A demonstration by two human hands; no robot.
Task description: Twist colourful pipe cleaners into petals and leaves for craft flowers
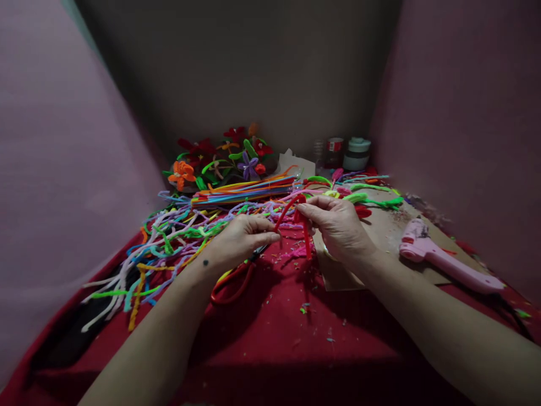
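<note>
My left hand (243,235) and my right hand (338,225) both pinch one red pipe cleaner (291,210), which arches between them above a red cloth (279,332). The left fingers grip one end of the arch. The right fingers hold the top near a bend, and one leg hangs down to the cloth. Red-handled scissors (232,280) lie just under my left hand.
A tangle of coloured pipe cleaners (169,242) spreads at left, with a straight bundle (245,192) behind. Finished pipe-cleaner flowers (220,155) stand at the back. A pink glue gun (443,256) rests on brown cardboard (380,231) at right. Jars (357,153) sit by the wall.
</note>
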